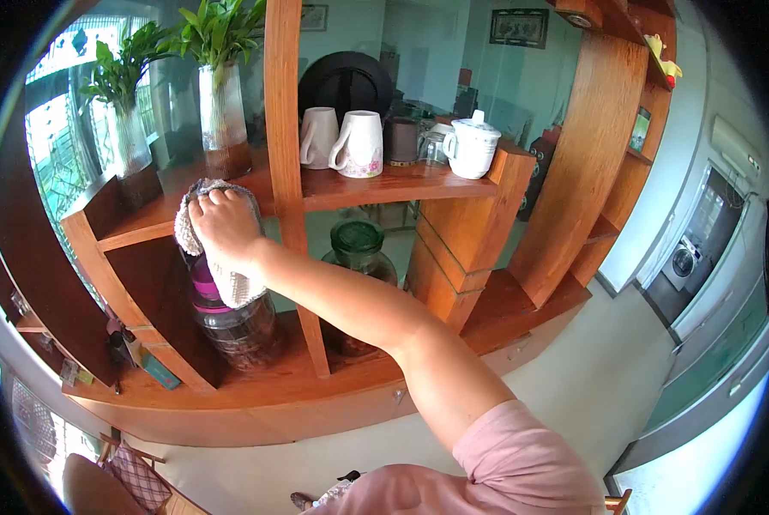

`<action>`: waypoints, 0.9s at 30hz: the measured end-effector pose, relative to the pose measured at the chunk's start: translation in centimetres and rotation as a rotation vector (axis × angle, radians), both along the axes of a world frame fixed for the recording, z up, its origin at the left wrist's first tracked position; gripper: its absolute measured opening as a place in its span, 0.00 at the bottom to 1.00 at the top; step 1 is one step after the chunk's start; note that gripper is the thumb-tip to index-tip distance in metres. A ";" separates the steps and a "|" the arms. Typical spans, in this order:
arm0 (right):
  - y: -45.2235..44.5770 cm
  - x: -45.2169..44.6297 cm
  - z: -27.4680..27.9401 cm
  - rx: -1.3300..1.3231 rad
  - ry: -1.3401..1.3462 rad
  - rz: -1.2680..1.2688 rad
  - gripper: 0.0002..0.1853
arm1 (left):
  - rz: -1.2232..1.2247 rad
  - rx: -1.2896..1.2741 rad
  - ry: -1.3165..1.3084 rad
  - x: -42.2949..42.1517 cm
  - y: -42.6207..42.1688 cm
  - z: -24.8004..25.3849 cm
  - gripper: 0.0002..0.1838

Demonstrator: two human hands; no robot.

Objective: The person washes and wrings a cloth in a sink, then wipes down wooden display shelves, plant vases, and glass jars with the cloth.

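My right hand [223,221] is closed over a bunched whitish knit cloth [240,287], fingers curled on top of it. The cloth lies against the front edge of the wooden shelf [358,190], and one end hangs down. Just below, a large clear jar [238,335] with a purple lid [204,279] and dark contents stands in the lower compartment, partly hidden by the cloth. Behind my hand is a ribbed glass vase [223,112] with a green plant. A second plant vase [127,142] is further left. My left hand is out of view.
Right of the post [283,103] stand a pale mug [318,137], a flowered mug [360,144], a dark cup [401,140], a glass [433,147] and a white lidded cup [472,146]. A green-lidded jar [357,245] sits beneath, behind my forearm.
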State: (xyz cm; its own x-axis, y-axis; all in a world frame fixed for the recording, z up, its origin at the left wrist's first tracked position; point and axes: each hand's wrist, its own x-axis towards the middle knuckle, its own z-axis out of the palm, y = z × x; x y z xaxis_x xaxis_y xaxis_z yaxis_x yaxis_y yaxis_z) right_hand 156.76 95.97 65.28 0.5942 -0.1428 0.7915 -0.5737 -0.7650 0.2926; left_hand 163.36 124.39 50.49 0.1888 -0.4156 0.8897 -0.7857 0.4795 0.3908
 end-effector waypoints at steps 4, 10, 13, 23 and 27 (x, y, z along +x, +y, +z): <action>0.5 -0.1 0.7 0.170 0.076 -0.017 0.16 | 0.077 -0.165 0.010 1.2 1.1 1.1 0.15; -0.3 0.2 -0.1 0.008 -0.025 0.029 0.15 | 0.165 -0.457 0.063 1.8 1.7 1.8 0.16; -0.6 0.3 -0.1 0.001 -0.012 0.021 0.15 | 0.191 -0.600 0.068 2.3 1.6 2.5 0.17; -0.5 -0.1 -0.2 -0.003 -0.001 0.044 0.19 | 0.188 -1.080 0.122 2.9 -0.9 4.3 0.19; -0.2 -0.2 0.0 0.027 0.026 0.027 0.20 | 0.205 -1.276 0.134 3.3 -1.6 5.3 0.19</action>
State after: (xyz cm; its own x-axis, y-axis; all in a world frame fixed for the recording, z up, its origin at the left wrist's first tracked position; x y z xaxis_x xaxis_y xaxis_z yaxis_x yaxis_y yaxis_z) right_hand 156.52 95.75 65.25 0.6186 -0.1479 0.7717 -0.5453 -0.7879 0.2860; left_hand 166.69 122.76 55.77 0.2651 0.7524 0.6030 -0.8793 0.4453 -0.1690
